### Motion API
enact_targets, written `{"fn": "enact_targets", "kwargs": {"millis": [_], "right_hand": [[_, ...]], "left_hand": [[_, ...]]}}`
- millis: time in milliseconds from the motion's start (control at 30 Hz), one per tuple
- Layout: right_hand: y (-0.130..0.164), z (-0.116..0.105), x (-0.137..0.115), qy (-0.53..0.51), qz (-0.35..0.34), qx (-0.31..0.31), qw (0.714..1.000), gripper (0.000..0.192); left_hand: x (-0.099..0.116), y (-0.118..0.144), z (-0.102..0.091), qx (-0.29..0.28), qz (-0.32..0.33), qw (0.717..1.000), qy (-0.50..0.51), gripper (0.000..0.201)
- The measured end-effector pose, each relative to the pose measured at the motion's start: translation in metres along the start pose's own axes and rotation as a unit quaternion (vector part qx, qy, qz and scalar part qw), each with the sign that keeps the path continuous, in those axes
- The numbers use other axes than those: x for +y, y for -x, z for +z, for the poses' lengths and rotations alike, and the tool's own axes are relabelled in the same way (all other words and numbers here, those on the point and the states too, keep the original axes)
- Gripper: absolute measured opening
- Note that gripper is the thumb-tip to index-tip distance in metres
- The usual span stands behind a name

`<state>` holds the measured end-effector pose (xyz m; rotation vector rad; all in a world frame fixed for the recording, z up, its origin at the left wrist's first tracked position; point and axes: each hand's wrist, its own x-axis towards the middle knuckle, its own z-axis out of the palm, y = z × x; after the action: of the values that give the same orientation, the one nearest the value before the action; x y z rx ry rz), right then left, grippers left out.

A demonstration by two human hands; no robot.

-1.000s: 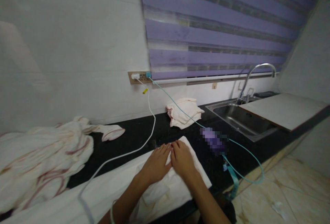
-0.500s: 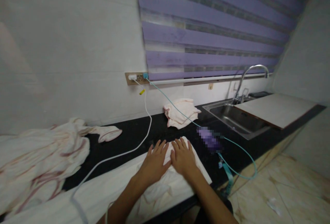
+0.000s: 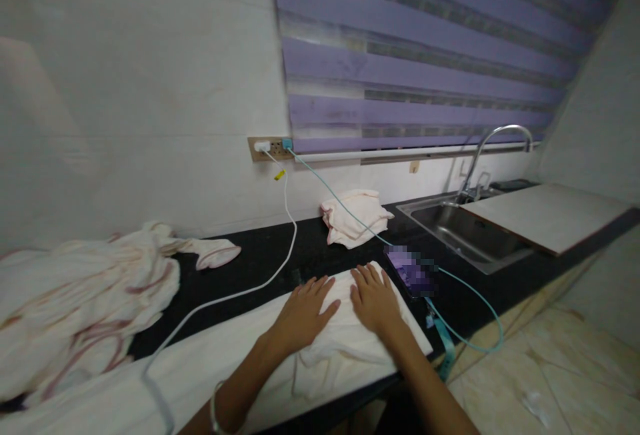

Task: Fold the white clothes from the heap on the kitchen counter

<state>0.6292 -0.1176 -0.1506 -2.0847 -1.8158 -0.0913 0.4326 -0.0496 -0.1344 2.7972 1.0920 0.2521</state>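
Observation:
A pale, thin garment (image 3: 333,371) lies on a long white cloth (image 3: 200,365) spread along the front of the counter. Both of my palms rest on the fabric near its far edge. My left hand (image 3: 303,315) lies flat with its thumb spread toward the right. My right hand (image 3: 375,301) is also flat, fingers stretched forward, a little apart from the left. Creases show in the fabric just below my hands, while its part under the palms is hidden. Neither hand grips anything.
At left is a crumpled heap of white cloth with reddish trim (image 3: 120,288). A folded pinkish cloth (image 3: 357,218) sits by the wall. A white cable (image 3: 225,301) crosses the white cloth. Right of my hands are a blurred phone (image 3: 413,271), a sink (image 3: 463,231) and a board (image 3: 550,211).
My hands have moved apart, the right one going rightward across the fabric. More of the pale fabric shows between them and looks flatter there. The camera view has shifted slightly.

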Motion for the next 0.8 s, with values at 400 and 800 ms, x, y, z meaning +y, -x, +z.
{"fn": "enact_targets", "kwargs": {"millis": [400,800], "right_hand": [[0.000,0.001,0.000,0.000,0.002,0.006,1.000,0.053],[-0.001,0.005,0.008,0.039,-0.025,-0.008,0.999,0.052]], "left_hand": [[0.004,0.000,0.003,0.020,-0.008,0.999,-0.033,0.059],[0.042,0.031,-0.030,-0.129,0.221,0.965,0.065,0.099]]}}
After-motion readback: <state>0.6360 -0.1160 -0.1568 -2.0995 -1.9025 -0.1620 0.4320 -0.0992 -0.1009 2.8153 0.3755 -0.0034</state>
